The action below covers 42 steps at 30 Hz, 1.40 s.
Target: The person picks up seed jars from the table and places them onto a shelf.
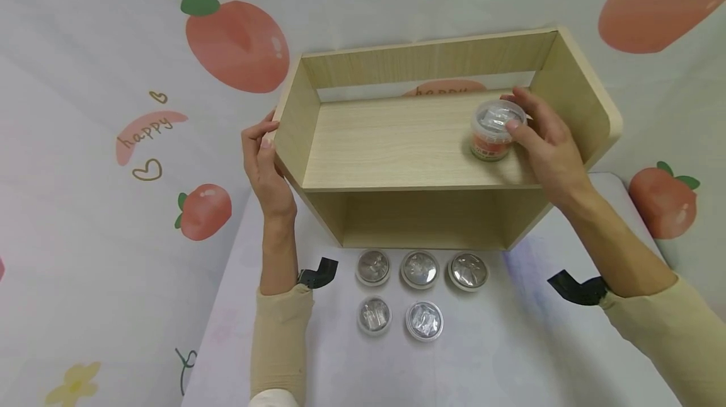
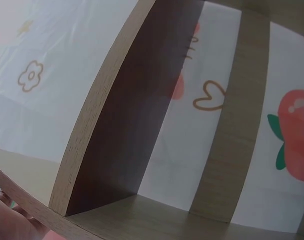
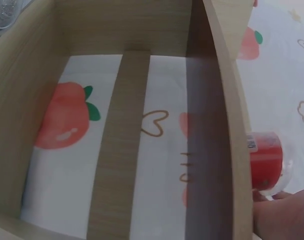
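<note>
Left hand point(image 1: 269, 171) on wooden shelf point(image 1: 386, 145), right hand point(image 1: 549, 147) around red jar point(image 1: 488, 142).

I list three views: head, from above, facing forward and down over shelf point(image 1: 391, 142) and tabletop point(image 1: 488, 363); left and right wrist, close in, sharing the lower compartment point(image 1: 420, 218) and back slat point(image 2: 234, 115) (near upright in both).
</note>
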### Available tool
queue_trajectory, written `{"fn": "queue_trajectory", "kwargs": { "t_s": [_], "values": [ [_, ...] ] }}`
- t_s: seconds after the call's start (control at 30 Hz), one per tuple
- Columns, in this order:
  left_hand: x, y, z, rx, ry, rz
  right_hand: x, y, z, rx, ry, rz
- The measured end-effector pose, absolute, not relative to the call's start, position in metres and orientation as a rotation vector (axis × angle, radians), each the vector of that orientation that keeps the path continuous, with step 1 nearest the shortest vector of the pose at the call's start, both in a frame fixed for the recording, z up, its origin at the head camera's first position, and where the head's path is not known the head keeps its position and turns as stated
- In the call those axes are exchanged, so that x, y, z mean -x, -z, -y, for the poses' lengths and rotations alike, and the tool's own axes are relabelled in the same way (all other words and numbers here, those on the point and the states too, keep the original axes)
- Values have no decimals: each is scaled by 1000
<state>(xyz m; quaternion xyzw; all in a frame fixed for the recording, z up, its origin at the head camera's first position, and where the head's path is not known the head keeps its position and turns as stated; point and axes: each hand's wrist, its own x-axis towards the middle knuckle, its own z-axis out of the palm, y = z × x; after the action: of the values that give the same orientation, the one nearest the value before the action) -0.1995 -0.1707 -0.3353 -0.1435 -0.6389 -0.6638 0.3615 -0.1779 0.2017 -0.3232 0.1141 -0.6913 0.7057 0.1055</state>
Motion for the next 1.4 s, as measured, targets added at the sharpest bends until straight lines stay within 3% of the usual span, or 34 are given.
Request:
{"fn": "queue_trajectory", "kwargs": {
  "t_s": [0.83,1.4],
  "values": [
    [202,335,171,370,1714,1633,143,287,-190,-703,-2057,1527],
    [203,333,172,352,1740,1618,102,330,-185,-969,-2077,1641]
  ]
}}
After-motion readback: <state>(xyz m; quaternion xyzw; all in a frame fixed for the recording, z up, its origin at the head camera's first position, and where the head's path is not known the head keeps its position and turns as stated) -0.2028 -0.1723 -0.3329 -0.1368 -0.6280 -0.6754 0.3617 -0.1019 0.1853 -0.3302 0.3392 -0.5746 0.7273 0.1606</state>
